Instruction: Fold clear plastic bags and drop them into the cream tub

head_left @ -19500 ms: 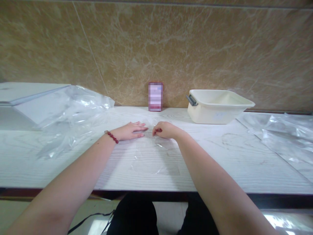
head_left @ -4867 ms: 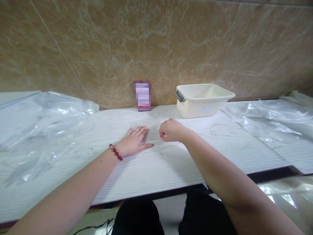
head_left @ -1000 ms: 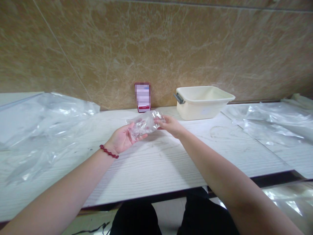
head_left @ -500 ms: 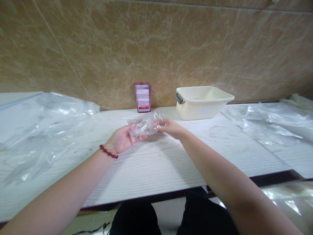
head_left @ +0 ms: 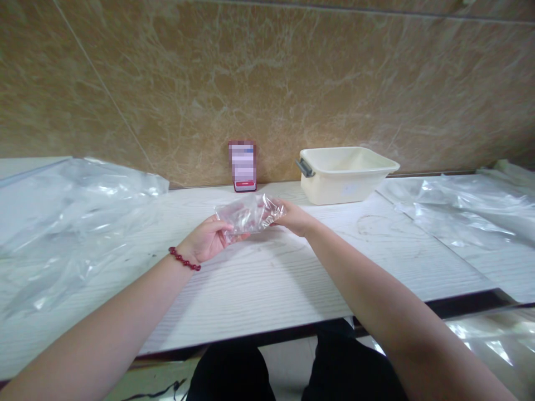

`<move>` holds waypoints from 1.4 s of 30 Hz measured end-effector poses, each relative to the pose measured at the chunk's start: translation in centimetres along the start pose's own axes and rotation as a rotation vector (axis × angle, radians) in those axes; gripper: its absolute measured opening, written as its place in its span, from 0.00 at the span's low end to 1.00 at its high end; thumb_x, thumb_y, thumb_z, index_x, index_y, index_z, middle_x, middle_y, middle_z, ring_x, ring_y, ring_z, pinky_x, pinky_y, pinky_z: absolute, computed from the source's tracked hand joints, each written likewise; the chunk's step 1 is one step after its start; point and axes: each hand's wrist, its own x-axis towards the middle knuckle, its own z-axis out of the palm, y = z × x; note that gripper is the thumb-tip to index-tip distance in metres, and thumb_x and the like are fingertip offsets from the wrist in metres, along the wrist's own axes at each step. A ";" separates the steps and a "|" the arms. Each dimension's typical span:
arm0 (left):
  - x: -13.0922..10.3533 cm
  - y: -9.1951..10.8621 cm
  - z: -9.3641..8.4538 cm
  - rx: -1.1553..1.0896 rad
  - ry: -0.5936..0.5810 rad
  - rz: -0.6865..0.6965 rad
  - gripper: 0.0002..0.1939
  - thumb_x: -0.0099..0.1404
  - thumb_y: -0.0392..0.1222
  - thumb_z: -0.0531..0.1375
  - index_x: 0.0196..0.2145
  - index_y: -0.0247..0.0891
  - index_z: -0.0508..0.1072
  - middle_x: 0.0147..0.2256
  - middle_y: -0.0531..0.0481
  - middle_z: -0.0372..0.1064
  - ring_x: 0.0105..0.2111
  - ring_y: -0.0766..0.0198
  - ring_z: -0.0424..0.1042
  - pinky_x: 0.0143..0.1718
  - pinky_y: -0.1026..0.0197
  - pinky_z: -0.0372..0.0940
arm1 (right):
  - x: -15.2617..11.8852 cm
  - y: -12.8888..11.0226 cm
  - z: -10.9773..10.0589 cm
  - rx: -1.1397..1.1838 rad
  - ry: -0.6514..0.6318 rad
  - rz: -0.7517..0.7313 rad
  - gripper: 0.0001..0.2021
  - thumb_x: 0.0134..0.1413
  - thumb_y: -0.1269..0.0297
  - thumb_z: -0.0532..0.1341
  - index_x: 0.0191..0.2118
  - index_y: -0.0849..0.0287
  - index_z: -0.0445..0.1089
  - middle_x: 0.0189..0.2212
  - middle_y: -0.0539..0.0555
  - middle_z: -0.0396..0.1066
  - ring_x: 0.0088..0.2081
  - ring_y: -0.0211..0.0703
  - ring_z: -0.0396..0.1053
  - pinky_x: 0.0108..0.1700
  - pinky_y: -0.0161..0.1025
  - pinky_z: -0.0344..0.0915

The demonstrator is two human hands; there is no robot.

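Observation:
Between my two hands is a small clear plastic bag [head_left: 246,214], crinkled and shiny, held above the table. My left hand [head_left: 211,236] grips its left end, thumb on top and fingers underneath. At the other end, my right hand [head_left: 290,216] is closed on the bag, with its fingertips partly hidden behind the shiny plastic. I cannot make out whether anything is inside the bag. A dark red beaded bracelet [head_left: 184,259] circles my left wrist.
A phone [head_left: 243,166] with a blurred screen leans upright against the marbled wall. To its right stands a cream plastic tub [head_left: 338,186] with a grey handle. Clear plastic sheeting lies at left [head_left: 96,217] and right [head_left: 463,209] on the white table [head_left: 259,295].
The bag has flattened and straightened slightly between my hands. My left thumb has come down on its near edge. The things around have stayed put.

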 end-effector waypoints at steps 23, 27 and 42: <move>0.7 -0.5 -0.4 0.060 0.038 0.048 0.19 0.50 0.23 0.53 0.40 0.35 0.66 0.39 0.46 0.68 0.39 0.59 0.67 0.39 0.58 0.63 | 0.6 0.6 -0.2 -0.019 0.118 0.048 0.07 0.32 0.70 0.62 0.23 0.62 0.64 0.20 0.48 0.64 0.23 0.31 0.62 0.27 0.31 0.61; 1.0 -0.6 -0.4 0.111 0.188 0.096 0.17 0.51 0.25 0.54 0.40 0.33 0.66 0.33 0.46 0.69 0.33 0.62 0.69 0.35 0.62 0.64 | 0.3 0.1 0.2 -0.019 0.123 0.094 0.08 0.35 0.68 0.62 0.22 0.62 0.62 0.18 0.47 0.64 0.21 0.29 0.62 0.26 0.29 0.62; 1.5 -0.9 -1.9 0.516 0.121 0.145 0.22 0.55 0.35 0.54 0.49 0.38 0.60 0.22 0.55 0.63 0.23 0.74 0.63 0.25 0.72 0.58 | 0.6 0.6 -0.1 -0.095 0.186 0.083 0.14 0.39 0.68 0.61 0.30 0.59 0.53 0.13 0.43 0.62 0.18 0.31 0.64 0.21 0.28 0.63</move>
